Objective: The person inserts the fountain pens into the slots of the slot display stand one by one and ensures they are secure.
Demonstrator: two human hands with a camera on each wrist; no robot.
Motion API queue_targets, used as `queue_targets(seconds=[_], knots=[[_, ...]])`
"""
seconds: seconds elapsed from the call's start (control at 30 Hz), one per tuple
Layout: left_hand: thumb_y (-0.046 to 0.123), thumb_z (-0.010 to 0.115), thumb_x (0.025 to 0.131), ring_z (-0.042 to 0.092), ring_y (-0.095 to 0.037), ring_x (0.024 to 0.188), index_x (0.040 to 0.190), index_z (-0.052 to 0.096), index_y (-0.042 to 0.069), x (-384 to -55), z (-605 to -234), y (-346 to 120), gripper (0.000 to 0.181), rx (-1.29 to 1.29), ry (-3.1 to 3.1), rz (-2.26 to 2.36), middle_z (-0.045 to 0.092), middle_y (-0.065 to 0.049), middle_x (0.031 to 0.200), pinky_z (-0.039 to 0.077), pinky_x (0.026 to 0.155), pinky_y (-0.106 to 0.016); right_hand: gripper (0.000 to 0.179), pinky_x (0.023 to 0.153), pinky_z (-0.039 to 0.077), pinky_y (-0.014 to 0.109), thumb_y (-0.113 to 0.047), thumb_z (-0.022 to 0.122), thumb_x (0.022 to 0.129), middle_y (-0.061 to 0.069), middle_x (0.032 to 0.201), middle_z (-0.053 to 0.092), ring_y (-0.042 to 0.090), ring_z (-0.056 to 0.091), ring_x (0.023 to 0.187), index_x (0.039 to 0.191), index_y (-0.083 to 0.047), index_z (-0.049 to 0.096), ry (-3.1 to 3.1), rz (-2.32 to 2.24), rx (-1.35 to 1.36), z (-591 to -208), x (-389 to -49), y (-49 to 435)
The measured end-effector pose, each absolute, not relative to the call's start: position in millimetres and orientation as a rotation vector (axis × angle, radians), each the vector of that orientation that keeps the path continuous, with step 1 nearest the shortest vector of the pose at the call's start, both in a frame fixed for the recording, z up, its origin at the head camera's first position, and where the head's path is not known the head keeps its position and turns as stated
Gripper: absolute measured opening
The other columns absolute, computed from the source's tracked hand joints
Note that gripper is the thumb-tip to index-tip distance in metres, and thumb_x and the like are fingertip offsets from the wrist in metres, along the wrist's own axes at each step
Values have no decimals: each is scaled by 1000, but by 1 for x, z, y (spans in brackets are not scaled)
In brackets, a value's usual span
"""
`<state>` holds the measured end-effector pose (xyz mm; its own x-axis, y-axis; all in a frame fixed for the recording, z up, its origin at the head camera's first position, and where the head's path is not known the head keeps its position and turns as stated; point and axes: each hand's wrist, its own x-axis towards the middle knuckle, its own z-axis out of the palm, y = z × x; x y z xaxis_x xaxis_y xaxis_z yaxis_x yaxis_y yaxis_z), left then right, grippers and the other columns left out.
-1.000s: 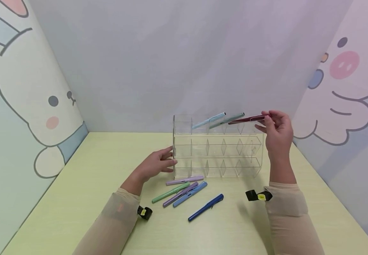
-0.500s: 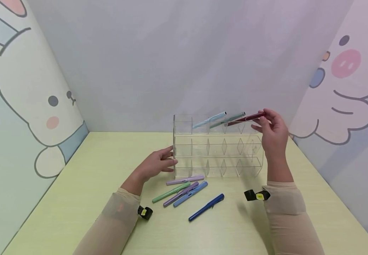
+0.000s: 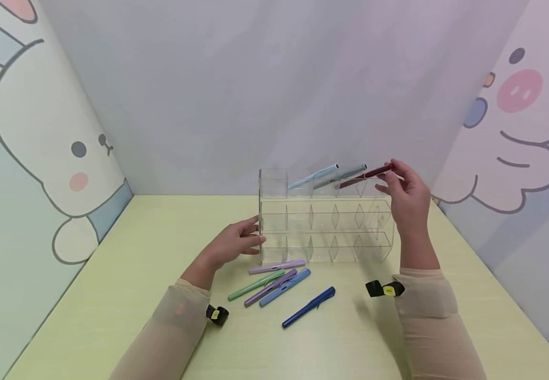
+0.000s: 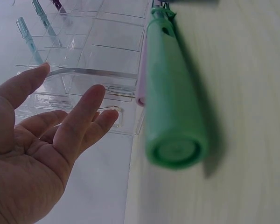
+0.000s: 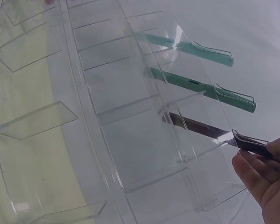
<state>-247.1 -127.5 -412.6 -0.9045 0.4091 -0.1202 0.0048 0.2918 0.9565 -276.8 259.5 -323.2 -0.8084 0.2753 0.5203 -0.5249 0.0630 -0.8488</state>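
The right hand (image 3: pixel 409 198) pinches the red pen (image 3: pixel 363 176) by its clip end between thumb and fingers. The pen's long axis slants: clip end up and rightward, other end down and leftward in the rack's (image 3: pixel 324 223) top row, beside the teal pen (image 3: pixel 346 174). The left hand (image 3: pixel 230 245), fingers loosely extended, is at the rack's left side.

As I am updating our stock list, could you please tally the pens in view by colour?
Blue: 3 (pale blue pen, mid-blue pen, dark blue pen)
Green: 2 (light green pen, grey-green pen)
Purple: 2 (lilac pen, deeper purple pen)
Red: 1 (dark red pen)
Total: 8 pens
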Motion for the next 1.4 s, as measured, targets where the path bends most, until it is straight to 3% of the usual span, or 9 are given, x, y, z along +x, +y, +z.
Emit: queue_targets(seconds=[0.57,0.83,1.07,1.4], knots=[[40,68,92,65,-31,116,157,24,27,-246,-410,-127,79,370,2226,1655,36,-7,157,53,98,-42,48,78,58,20,-15,65,95,16,137,55,10,67,108,142,-12,53,-1910,1740,215,-314,-271,264],[37,67,94,65,-30,116,157,24,27,-245,-409,-126,77,372,2226,1654,36,-7,157,53,98,-43,56,77,56,15,-22,69,93,6,142,53,10,62,110,144,-20,48,-1953,1617,113,-305,-260,270],[36,67,94,61,-33,122,157,24,27,-246,-410,-126,77,379,2203,1671,37,-7,156,55,94,-41,56,78,55,13,-22,70,92,2,143,49,13,60,111,143,-19,47,-1914,1586,88,-297,-249,268],[41,68,92,64,-30,117,157,24,28,-245,-411,-128,80,376,2223,1652,36,-6,157,54,97,-42,50,81,52,10,-28,67,94,-3,143,49,3,63,111,140,-22,49,-2067,1401,142,-289,-230,252]])
